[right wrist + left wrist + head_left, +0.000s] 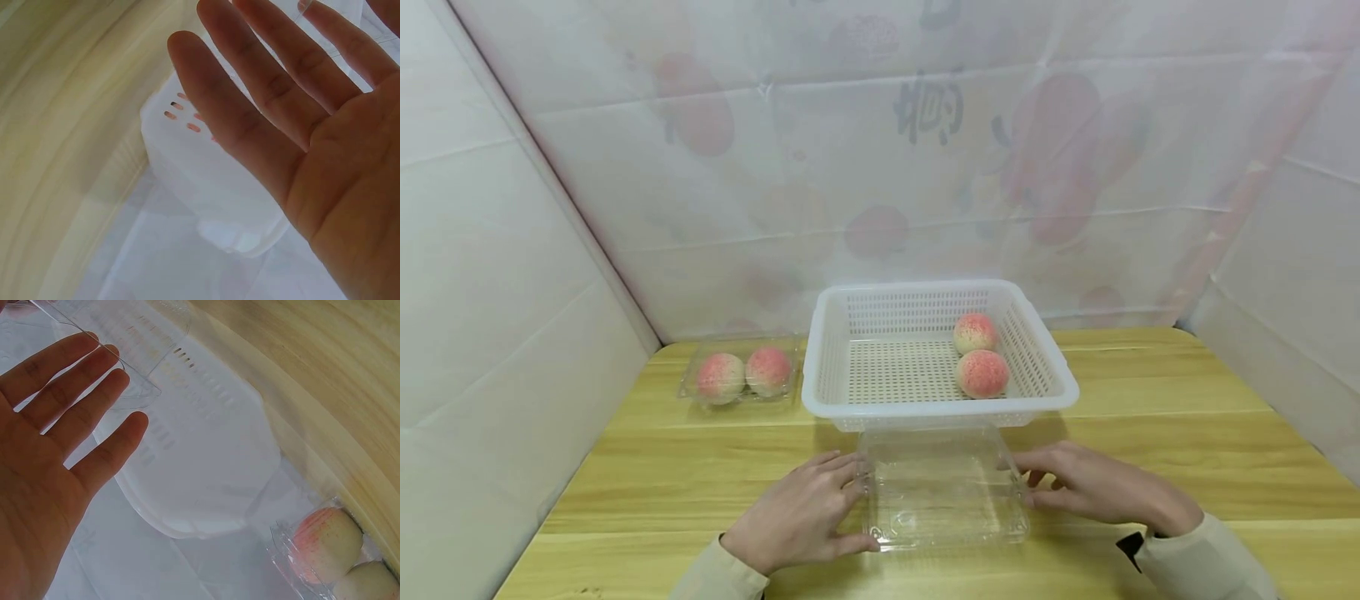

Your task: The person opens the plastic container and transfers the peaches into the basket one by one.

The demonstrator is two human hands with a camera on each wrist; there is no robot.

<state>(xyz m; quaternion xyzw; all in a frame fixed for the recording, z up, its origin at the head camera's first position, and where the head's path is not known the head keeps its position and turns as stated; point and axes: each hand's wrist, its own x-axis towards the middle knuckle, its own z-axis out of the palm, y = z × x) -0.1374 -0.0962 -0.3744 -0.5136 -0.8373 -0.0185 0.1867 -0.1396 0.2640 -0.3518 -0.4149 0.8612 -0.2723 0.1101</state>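
A clear plastic box (940, 492) lies on the table in front of the white basket, between the two hands. At its left side is my left hand (808, 512), with straight, spread fingers along the edge and the thumb at the near left corner. The left wrist view shows those fingertips (128, 378) right at the transparent rim. My right hand (1093, 483) is at the box's right side, index finger and thumb by the edge. In the right wrist view its fingers (215, 94) are extended, with the palm facing the camera.
Just behind the box stands the white basket (940, 409), with two pink-and-cream peaches (982, 373) at its right end. Left of it, a second clear box (741, 340) contains two more peaches (721, 379). White printed cloth (880, 167) rises behind the wooden table (1150, 383).
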